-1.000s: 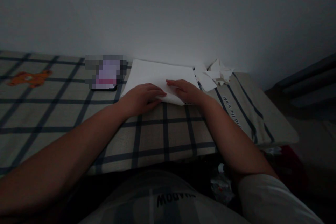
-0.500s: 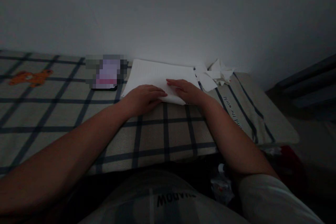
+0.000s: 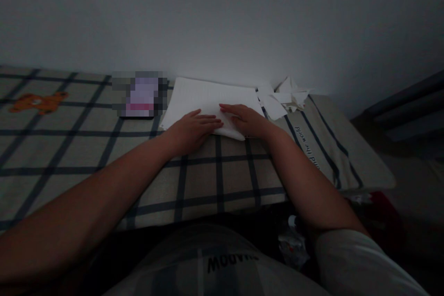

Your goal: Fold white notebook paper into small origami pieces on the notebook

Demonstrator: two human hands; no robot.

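Left hand (image 3: pixel 192 128) flat, fingers spread, pressing the near edge of a white sheet (image 3: pixel 208 97). Right hand (image 3: pixel 248 120) flat beside it, fingertips nearly meeting the left's, palm down on the same sheet; neither clamped on anything. Sheet smooth, rectangular, seemingly folded at its near corner, lying on a checked cloth (image 3: pixel 215 171) over the worktop by the wall. Crumpled white scraps (image 3: pixel 286 95) just right; dark phone (image 3: pixel 138 113) left; orange bear print (image 3: pixel 38 101) far left.

White paper (image 3: pixel 208 97) on beige cloth (image 3: pixel 86 148) with dark blue checks.
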